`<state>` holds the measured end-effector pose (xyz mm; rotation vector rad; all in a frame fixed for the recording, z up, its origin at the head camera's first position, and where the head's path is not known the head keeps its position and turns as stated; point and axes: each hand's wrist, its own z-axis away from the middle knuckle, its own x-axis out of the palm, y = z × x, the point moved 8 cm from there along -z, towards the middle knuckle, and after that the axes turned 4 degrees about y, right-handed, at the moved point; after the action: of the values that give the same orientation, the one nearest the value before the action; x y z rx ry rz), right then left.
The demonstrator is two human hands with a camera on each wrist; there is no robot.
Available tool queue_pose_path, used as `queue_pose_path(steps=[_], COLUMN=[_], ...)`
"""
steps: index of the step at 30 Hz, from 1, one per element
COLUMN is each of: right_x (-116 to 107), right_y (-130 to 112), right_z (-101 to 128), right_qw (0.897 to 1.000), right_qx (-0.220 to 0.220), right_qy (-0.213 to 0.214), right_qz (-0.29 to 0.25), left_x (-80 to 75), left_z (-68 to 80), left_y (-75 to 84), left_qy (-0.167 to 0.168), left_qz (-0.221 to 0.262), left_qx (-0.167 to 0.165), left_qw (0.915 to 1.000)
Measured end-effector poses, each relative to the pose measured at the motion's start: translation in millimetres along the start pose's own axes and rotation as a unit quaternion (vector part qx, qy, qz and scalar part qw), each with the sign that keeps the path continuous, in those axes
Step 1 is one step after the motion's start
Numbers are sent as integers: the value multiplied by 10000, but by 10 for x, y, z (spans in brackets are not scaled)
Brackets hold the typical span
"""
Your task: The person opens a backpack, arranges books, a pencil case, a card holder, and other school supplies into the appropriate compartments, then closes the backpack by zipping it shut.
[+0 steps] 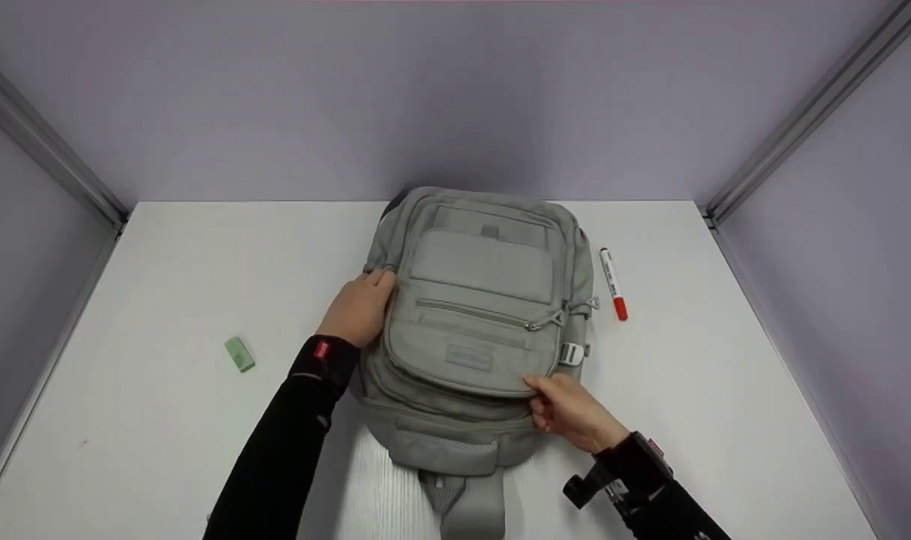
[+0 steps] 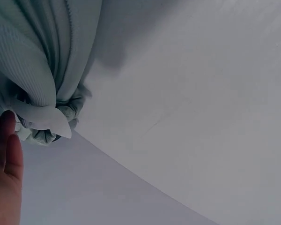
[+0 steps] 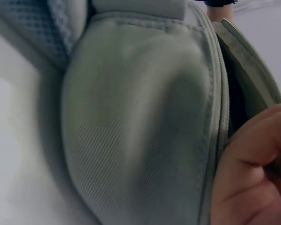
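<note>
My right hand [image 1: 572, 412] has its fingers curled onto the lower edge of the front pocket flap of the grey backpack [image 1: 476, 300], pinching the fabric right at the seam; the right wrist view shows those fingers [image 3: 253, 173] tucked against the zip line where the pocket gapes slightly open. My left hand [image 1: 360, 307] lies flat against the pack's left side, fingers straight and resting on the fabric near a side strap, gripping nothing; in the left wrist view only the fingertips [image 2: 4, 154] show beside a bunched fold of the bag. The backpack lies on its back in the middle of the white table [image 1: 163, 420], top end towards the far wall, shoulder straps hanging over the near edge. A red-capped marker [image 1: 614, 284] lies just beside the pack's right side, not touching it. A small green eraser [image 1: 239, 353] sits well apart on the left of the table.
</note>
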<state>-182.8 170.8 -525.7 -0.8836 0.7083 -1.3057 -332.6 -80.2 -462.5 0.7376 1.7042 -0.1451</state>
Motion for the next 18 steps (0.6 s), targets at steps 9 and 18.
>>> queue_pose_path(steps=[9, 18], right_x=[-409, -222], right_y=[-258, -549], right_z=[327, 418], right_qw=[9542, 6518], right_qx=[-1336, -4454], right_qy=[2107, 2897], right_qz=[1649, 5411], left_x=[-381, -450], left_z=[396, 989], left_y=[-1, -123], left_qy=[660, 863], left_qz=[466, 510], left_qx=[-1, -559], left_qw=[9967, 9934])
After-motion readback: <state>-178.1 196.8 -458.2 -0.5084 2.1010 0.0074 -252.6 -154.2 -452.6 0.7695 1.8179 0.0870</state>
